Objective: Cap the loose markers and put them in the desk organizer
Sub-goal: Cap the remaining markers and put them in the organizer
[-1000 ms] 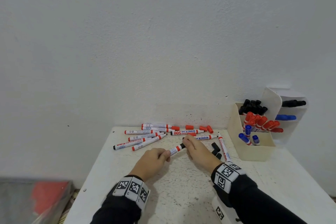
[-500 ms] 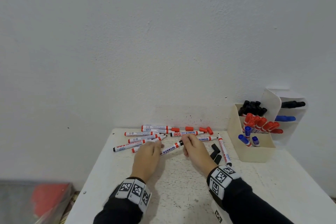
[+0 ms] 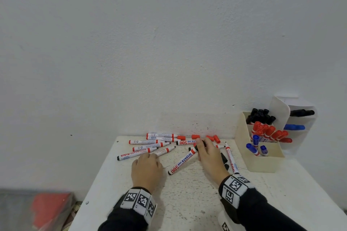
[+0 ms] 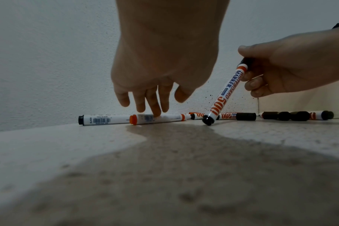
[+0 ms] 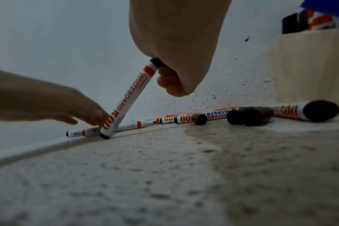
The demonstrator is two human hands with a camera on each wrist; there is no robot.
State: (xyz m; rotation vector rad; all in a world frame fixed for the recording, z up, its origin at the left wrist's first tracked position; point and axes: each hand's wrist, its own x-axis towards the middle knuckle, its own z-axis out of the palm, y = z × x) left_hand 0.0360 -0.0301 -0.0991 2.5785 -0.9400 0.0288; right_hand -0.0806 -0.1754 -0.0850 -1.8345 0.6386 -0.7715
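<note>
My right hand (image 3: 200, 146) grips the black cap end of a white whiteboard marker (image 3: 181, 161). The marker stands tilted, its black tail resting on the table (image 5: 105, 135). My left hand (image 3: 153, 156) reaches with straight fingers to the pile of loose markers (image 3: 150, 145), and one fingertip (image 4: 156, 113) touches a marker with an orange tail (image 4: 155, 119). Loose red caps (image 3: 195, 136) lie by the wall. Black caps (image 3: 224, 157) lie right of my right hand. The cream desk organizer (image 3: 261, 164) stands at the right.
The organizer holds black, red and blue capped markers in separate compartments. Another marker (image 3: 231, 159) lies between my right hand and the organizer. The white table (image 3: 187, 202) meets the wall at the back. A blurred red and grey object (image 3: 37, 210) sits low at the left.
My left hand let go of the black marker and moved left to the pile. My right hand kept the marker by its cap and tipped its tail down onto the table.
</note>
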